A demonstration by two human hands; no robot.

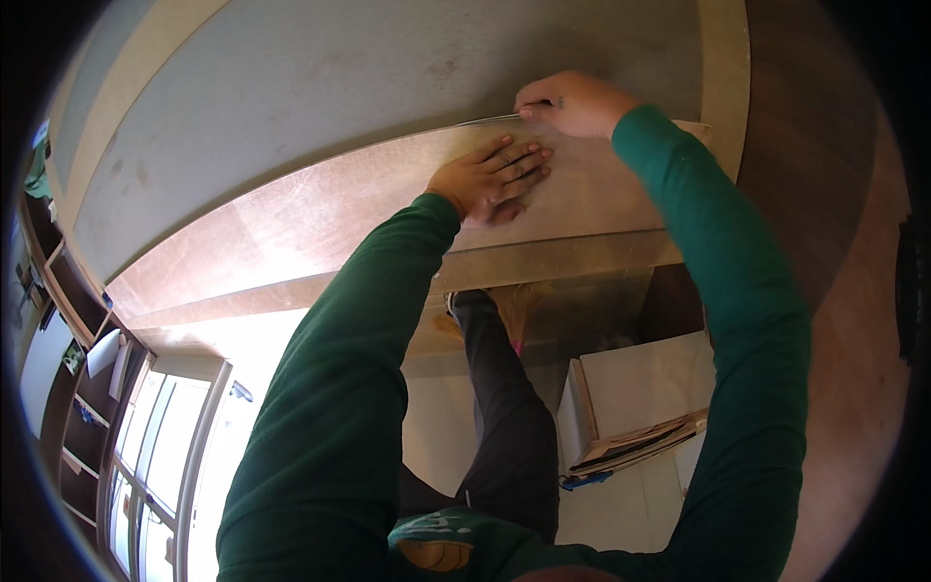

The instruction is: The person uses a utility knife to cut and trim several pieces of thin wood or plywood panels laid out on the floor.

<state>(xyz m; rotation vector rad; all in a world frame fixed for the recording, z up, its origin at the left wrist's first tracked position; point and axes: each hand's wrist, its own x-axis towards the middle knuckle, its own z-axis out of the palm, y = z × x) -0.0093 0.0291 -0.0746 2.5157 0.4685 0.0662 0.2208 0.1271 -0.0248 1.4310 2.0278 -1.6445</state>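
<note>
A long wooden board lies along the near edge of the bench, its right end close to the right edge and its left end running toward the left one. The left hand rests palm down on the board, right of its middle, fingers straight and slightly spread. At the board's far edge, the right hand has thumb and forefinger pinched together on what appears to be a thin strip; its other fingers are curled, and what the strip is cannot be told. As far as I can judge, the board is already laid out and steadied, while the handling of its far edge is unfinished; no cut or marked line can be made out on its face.
</note>
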